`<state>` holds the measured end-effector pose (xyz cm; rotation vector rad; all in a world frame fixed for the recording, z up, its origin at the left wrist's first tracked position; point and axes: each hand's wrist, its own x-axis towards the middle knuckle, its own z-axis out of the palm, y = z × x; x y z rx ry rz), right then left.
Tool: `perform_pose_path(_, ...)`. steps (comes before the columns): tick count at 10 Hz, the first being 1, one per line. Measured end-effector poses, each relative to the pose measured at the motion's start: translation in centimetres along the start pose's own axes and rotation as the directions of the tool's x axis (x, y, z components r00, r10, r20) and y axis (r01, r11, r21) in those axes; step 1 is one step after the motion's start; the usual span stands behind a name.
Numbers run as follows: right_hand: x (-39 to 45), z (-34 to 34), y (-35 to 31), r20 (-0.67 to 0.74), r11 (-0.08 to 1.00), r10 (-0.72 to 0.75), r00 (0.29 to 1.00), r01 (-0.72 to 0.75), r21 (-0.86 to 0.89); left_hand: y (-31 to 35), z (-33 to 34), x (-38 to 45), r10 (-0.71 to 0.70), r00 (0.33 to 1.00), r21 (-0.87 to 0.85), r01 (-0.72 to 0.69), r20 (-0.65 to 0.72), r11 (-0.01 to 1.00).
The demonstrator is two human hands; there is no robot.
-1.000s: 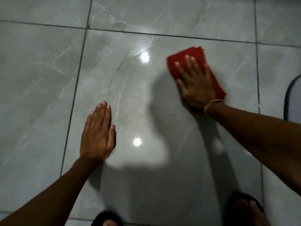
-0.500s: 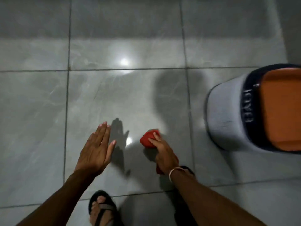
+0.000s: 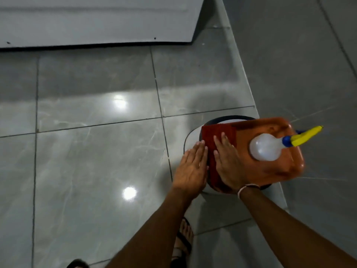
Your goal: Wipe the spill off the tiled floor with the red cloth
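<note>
Your right hand (image 3: 229, 165) lies flat and open on the red cloth (image 3: 214, 149) spread over the stool (image 3: 270, 171), your left hand (image 3: 190, 167) open just beside its edge; it looks soft and limp, so pinch a bunched fold under your fingertips.

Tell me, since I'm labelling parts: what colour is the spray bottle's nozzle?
Yellow, on a blue collar; the spray bottle shows in the head view.

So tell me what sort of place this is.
Probably a room in a home: glossy grey tiled floor, a white door or panel at its far edge, and a stool holding a spray bottle and red cloth.
</note>
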<state>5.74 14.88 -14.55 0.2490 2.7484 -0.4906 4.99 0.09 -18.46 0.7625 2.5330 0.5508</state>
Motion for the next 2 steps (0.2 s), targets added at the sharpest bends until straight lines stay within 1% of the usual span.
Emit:
perform_pose_path(1,0.6,0.6,3.2,0.085,0.999,0.038,0.996,-0.035,-0.032,-0.1,2.5,1.3,-0.015,0.999,0.076,0.011,0.042,0.997)
perform_pose_path(2,-1.4,-2.4,3.2,-0.052,0.986,0.023,0.998,-0.015,0.163,-0.8,1.6,-0.3,0.015,0.999,0.126,-0.018,0.030,0.992)
